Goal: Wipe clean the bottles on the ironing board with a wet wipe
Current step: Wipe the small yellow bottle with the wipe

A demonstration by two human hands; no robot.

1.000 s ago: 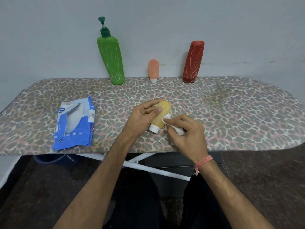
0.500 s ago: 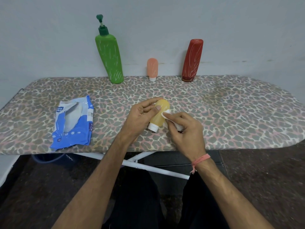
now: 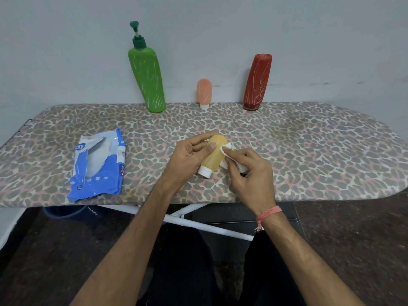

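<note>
My left hand [image 3: 187,157] grips a small yellow bottle [image 3: 215,156] with a white cap, tilted cap-down over the leopard-print ironing board [image 3: 309,155]. My right hand [image 3: 251,175] pinches a folded white wet wipe [image 3: 227,149] and presses it against the bottle's right side near its rounded top. Along the board's far edge, against the wall, stand a tall green pump bottle [image 3: 146,82], a small peach bottle [image 3: 204,93] on its white cap, and a dark red bottle [image 3: 257,82].
A blue and white wet wipe pack [image 3: 99,168] lies open on the board's left part. White metal legs [image 3: 198,224] cross under the board in front of my dark-clothed knees. The grey wall stands directly behind the board.
My right hand has slid the wipe up the yellow bottle's side toward its rounded top. My left hand keeps the same grip on the bottle.
</note>
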